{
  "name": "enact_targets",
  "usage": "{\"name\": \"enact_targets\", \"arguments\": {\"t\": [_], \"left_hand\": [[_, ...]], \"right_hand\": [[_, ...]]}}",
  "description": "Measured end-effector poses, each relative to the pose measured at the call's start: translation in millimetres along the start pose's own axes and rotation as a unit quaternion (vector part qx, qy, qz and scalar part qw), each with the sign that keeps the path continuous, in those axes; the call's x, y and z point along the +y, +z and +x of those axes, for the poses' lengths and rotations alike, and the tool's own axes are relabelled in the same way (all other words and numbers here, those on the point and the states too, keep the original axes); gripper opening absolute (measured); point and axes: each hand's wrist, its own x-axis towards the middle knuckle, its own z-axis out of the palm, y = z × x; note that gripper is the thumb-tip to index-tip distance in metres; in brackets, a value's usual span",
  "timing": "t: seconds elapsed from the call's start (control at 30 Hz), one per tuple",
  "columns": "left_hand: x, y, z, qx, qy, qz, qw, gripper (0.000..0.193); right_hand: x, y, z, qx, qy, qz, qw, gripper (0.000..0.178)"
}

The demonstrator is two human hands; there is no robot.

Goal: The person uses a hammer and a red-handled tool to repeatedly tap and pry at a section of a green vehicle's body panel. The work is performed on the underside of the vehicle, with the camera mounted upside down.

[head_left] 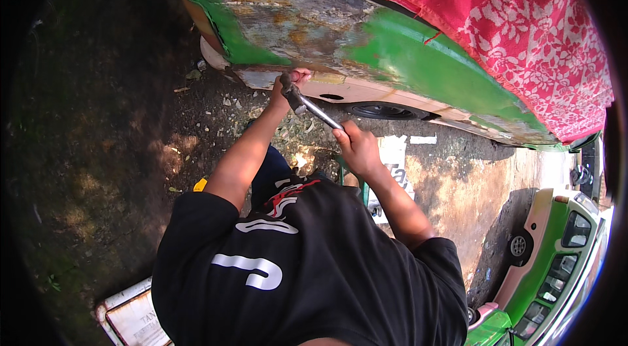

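Observation:
My right hand (pixel 358 147) is wrapped around the handle of a hammer (pixel 318 111) with a shiny metal shaft and a dark, worn head. The hammer slants up and left, its head appearing in front of my left hand (pixel 301 76). That left hand is raised to the lower edge of a vehicle's body panel (pixel 288 32), fingers curled together. The hammer head partly hides it, so whatever the fingers grip cannot be made out. Green paint covers parts of the panel, with bare, rusty and scraped metal between, and a pale pink strip (pixel 386 94) runs below.
A red cloth with white flowers (pixel 471 19) drapes over the vehicle at upper right. Its wheel (pixel 386 110) shows under the pink strip. Printed sheets (pixel 392 163) lie on the dirt ground. A white rusty-edged panel (pixel 134 320) is at lower left; another green-and-pink vehicle (pixel 549 261) stands at right.

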Motion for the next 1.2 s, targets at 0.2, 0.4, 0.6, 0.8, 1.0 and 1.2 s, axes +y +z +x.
{"name": "enact_targets", "arguments": {"t": [0.2, 0.4, 0.6, 0.8, 1.0, 1.2], "left_hand": [[12, 2, -9, -0.023, -0.012, -0.007, 1.0, 0.013], [-12, -9, -26, -0.019, -0.048, -0.103, 0.993, 0.008], [12, -10, -25, 0.03, 0.0, -0.153, 0.988, 0.01], [10, -11, -18, 0.031, 0.003, -0.174, 0.984, 0.01], [8, -12, -15, 0.019, 0.001, -0.189, 0.982, 0.011], [15, -12, -19, 0.012, 0.003, -0.189, 0.982, 0.012]], "right_hand": [[16, 5, 14, -0.038, 0.096, -0.082, 0.991, 0.034], [10, -9, -13, -0.029, 0.107, 0.027, 0.993, 0.036], [20, -14, -21, 0.013, 0.126, 0.057, 0.99, 0.034], [34, -26, -26, 0.05, 0.184, 0.083, 0.978, 0.038], [39, -33, -25, 0.087, 0.186, 0.081, 0.975, 0.039], [35, -32, -24, 0.079, 0.192, 0.088, 0.974, 0.039]]}}
